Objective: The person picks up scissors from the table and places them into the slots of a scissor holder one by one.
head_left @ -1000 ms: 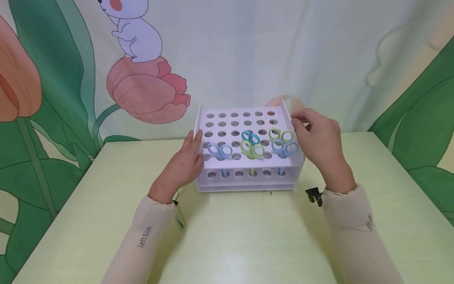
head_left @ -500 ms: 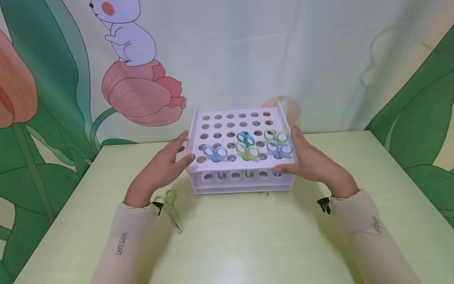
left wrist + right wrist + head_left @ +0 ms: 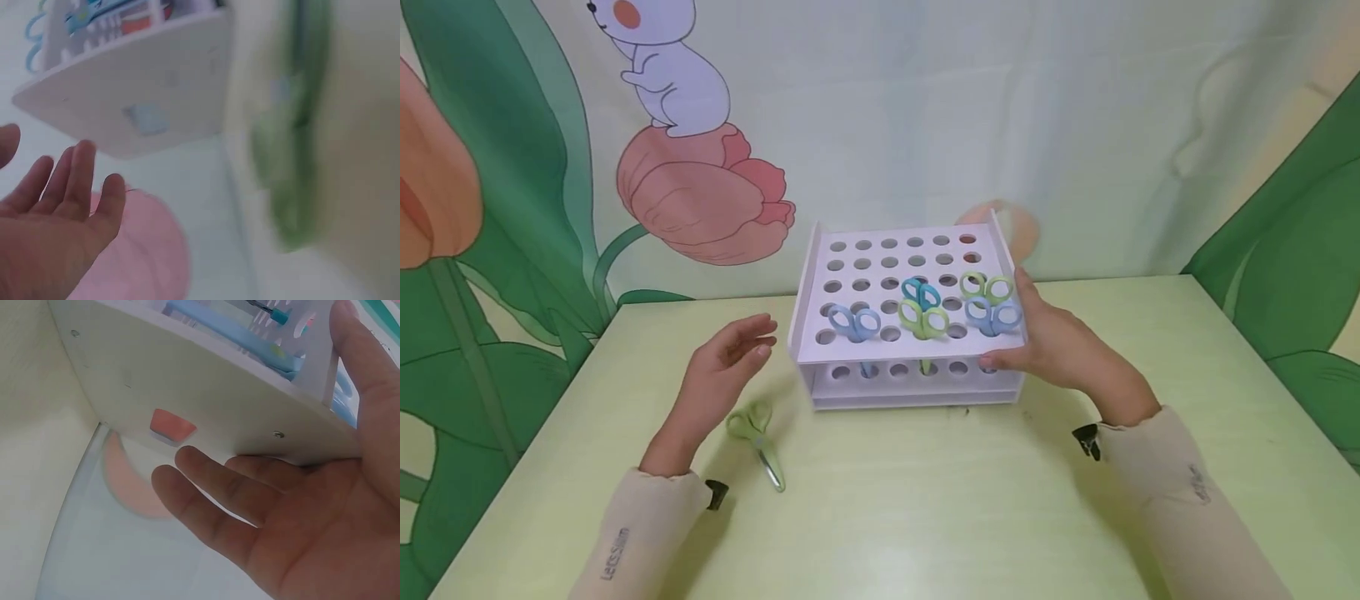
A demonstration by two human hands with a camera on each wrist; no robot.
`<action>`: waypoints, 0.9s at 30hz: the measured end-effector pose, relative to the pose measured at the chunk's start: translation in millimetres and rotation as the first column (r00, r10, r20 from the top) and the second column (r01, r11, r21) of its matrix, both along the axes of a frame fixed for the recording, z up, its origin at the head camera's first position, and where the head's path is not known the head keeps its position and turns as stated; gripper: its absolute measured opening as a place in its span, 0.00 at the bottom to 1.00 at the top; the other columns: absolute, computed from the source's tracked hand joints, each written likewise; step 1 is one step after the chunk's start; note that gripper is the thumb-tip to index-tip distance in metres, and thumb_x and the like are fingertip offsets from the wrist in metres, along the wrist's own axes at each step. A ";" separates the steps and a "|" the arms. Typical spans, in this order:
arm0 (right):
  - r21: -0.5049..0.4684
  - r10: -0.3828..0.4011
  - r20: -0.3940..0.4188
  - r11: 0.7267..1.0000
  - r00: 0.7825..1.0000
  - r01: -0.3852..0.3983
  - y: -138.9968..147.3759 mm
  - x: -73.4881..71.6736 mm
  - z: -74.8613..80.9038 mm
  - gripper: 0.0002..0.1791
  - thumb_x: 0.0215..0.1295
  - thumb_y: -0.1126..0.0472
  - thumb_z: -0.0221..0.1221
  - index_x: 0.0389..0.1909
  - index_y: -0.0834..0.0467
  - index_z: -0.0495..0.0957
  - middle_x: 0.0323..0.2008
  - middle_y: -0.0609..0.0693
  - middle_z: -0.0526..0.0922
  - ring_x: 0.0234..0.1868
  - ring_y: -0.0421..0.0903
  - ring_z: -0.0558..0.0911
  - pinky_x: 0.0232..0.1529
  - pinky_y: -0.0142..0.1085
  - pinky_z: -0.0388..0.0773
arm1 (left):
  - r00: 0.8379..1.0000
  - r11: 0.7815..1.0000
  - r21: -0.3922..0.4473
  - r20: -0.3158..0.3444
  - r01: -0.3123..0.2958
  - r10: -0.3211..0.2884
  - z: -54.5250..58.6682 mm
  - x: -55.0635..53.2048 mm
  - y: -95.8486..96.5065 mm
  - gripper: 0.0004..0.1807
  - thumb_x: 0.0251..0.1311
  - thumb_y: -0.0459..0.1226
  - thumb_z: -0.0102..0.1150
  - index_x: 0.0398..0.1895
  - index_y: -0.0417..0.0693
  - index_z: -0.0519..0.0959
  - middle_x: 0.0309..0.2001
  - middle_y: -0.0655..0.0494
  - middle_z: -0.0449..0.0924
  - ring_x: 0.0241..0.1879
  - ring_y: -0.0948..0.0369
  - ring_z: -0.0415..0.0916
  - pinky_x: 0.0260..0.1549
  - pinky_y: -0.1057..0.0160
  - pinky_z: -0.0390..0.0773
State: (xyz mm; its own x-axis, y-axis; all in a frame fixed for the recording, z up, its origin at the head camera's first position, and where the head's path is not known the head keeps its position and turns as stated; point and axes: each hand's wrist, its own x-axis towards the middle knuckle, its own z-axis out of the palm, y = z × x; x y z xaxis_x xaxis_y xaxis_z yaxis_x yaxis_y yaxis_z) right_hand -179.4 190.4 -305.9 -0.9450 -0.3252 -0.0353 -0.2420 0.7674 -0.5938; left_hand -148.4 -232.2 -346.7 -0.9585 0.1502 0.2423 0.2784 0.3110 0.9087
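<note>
A white rack (image 3: 917, 390) with rows of round holes stands on the table. Child-size scissors hang in it, handles up: a blue pair (image 3: 855, 330) at left, a teal pair (image 3: 923, 295), a green pair (image 3: 924, 324) in the middle, and a green pair (image 3: 988, 293) behind a blue one (image 3: 993, 320) at right. My right hand (image 3: 1063, 342) holds the rack's right side, thumb on the front corner, fingers along the outer panel (image 3: 206, 394). Apart from the rack's left side, my left hand (image 3: 718, 367) hovers with relaxed fingers above loose green scissors (image 3: 758, 440).
The pale table (image 3: 910, 500) reaches to a printed curtain (image 3: 910, 125) just behind the rack. A black strap clip (image 3: 717, 495) hangs from the left cuff, and another clip (image 3: 1087, 442) from the right cuff.
My right hand has come down from the rack's upper right edge to its front corner. My left hand has left the rack's left side and moved toward me, uncovering the loose green scissors.
</note>
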 end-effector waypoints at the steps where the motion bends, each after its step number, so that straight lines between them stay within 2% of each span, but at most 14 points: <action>1: 0.002 -0.001 0.001 1.000 1.000 0.001 0.6 0.9 0.2 0.75 0.53 0.40 0.75 0.80 0.51 0.24 0.58 0.59 0.77 0.50 0.56 0.77 0.53 0.53 0.72 | 1.000 0.999 0.051 0.017 -0.003 0.002 -7.8 2.6 -2.0 0.23 0.74 0.36 0.56 0.68 0.36 0.70 0.63 0.42 0.75 0.59 0.57 0.76 0.57 0.66 0.74; 4: 0.008 0.003 0.013 1.000 1.000 -0.003 2.0 3.2 1.0 0.76 0.52 0.39 0.75 0.80 0.51 0.23 0.59 0.59 0.76 0.50 0.56 0.77 0.53 0.53 0.73 | 0.998 0.980 0.195 0.065 -0.028 0.015 -27.7 11.9 -9.3 0.23 0.73 0.33 0.57 0.66 0.30 0.71 0.59 0.45 0.79 0.55 0.60 0.79 0.56 0.68 0.74; 7: 0.011 0.002 0.025 1.000 1.000 -0.003 2.3 4.4 3.2 0.77 0.51 0.36 0.74 0.80 0.51 0.22 0.61 0.60 0.75 0.51 0.56 0.77 0.53 0.53 0.72 | 0.994 0.973 0.225 0.100 -0.058 0.037 -39.5 18.6 -18.9 0.22 0.72 0.32 0.58 0.64 0.29 0.71 0.57 0.51 0.81 0.54 0.61 0.80 0.55 0.68 0.74; 9: 0.011 0.002 0.030 1.000 1.000 -0.003 1.8 4.7 5.5 0.77 0.51 0.36 0.74 0.80 0.51 0.21 0.62 0.60 0.75 0.51 0.56 0.76 0.53 0.53 0.72 | 0.990 0.983 0.166 0.125 -0.080 0.059 -43.8 19.7 -25.6 0.22 0.71 0.31 0.59 0.64 0.30 0.71 0.58 0.48 0.79 0.57 0.59 0.77 0.59 0.66 0.72; 11: 0.012 -0.004 0.036 1.000 0.999 0.003 1.4 4.5 7.4 0.77 0.52 0.38 0.74 0.79 0.52 0.21 0.62 0.61 0.74 0.52 0.56 0.76 0.53 0.53 0.72 | 0.985 0.996 0.026 0.154 -0.080 0.075 -45.6 19.6 -32.5 0.23 0.71 0.32 0.60 0.66 0.34 0.71 0.62 0.44 0.76 0.65 0.52 0.71 0.65 0.57 0.67; 12: 0.013 -0.005 0.039 1.000 0.999 0.005 1.2 4.4 8.0 0.76 0.53 0.39 0.74 0.79 0.52 0.20 0.62 0.61 0.75 0.52 0.56 0.76 0.54 0.53 0.71 | 0.981 0.996 -0.046 0.175 -0.075 0.082 -46.6 19.0 -36.1 0.24 0.70 0.33 0.60 0.67 0.36 0.71 0.65 0.41 0.73 0.68 0.48 0.66 0.68 0.51 0.63; 14: 0.015 -0.006 0.039 1.000 0.999 0.005 0.6 3.5 8.4 0.76 0.54 0.41 0.75 0.79 0.53 0.21 0.61 0.61 0.75 0.52 0.56 0.76 0.54 0.53 0.71 | 0.974 0.982 -0.184 0.209 -0.047 0.085 -49.0 17.3 -42.8 0.27 0.70 0.35 0.61 0.70 0.39 0.69 0.69 0.37 0.67 0.73 0.42 0.57 0.69 0.41 0.56; 16: 0.014 -0.005 0.038 1.000 0.999 0.004 0.1 2.5 7.8 0.76 0.54 0.42 0.75 0.79 0.53 0.21 0.59 0.61 0.76 0.51 0.56 0.76 0.54 0.53 0.71 | 0.967 0.962 -0.271 0.246 0.002 0.068 -51.8 15.8 -49.7 0.31 0.69 0.38 0.62 0.73 0.40 0.66 0.72 0.36 0.62 0.75 0.38 0.48 0.68 0.35 0.50; 19: 0.012 -0.001 0.030 1.000 1.000 0.001 -0.2 1.5 7.4 0.75 0.54 0.43 0.75 0.80 0.53 0.21 0.57 0.60 0.77 0.49 0.56 0.77 0.53 0.53 0.72 | 0.960 0.939 -0.337 0.278 0.062 0.037 -56.5 13.2 -57.6 0.36 0.67 0.38 0.64 0.74 0.37 0.62 0.76 0.35 0.53 0.76 0.37 0.43 0.68 0.34 0.48; 22: 0.001 0.002 0.028 1.000 1.000 -0.002 -0.5 1.4 7.1 0.75 0.54 0.43 0.75 0.80 0.52 0.22 0.57 0.60 0.77 0.49 0.56 0.77 0.53 0.53 0.72 | 0.955 0.918 -0.384 0.296 0.099 0.021 -58.2 12.3 -62.6 0.37 0.64 0.37 0.67 0.73 0.35 0.63 0.78 0.34 0.46 0.76 0.36 0.37 0.69 0.33 0.43; 27: -0.023 0.013 0.032 1.000 0.999 -0.013 -2.1 0.5 4.6 0.75 0.54 0.43 0.76 0.80 0.51 0.22 0.58 0.59 0.77 0.51 0.56 0.77 0.54 0.53 0.72 | 0.946 0.894 -0.431 0.323 0.124 0.025 -57.6 13.0 -64.8 0.34 0.60 0.33 0.69 0.69 0.34 0.68 0.78 0.34 0.43 0.77 0.37 0.31 0.68 0.32 0.38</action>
State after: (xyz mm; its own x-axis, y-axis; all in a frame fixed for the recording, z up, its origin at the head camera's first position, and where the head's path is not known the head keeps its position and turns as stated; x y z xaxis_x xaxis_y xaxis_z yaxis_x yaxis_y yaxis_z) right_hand -179.0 188.3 -301.3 -0.9392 -0.3386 -0.0577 -0.2324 0.7503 -0.6189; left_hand -135.4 -297.0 -404.3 -0.9607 0.2190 -0.1706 0.0296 0.6919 0.7214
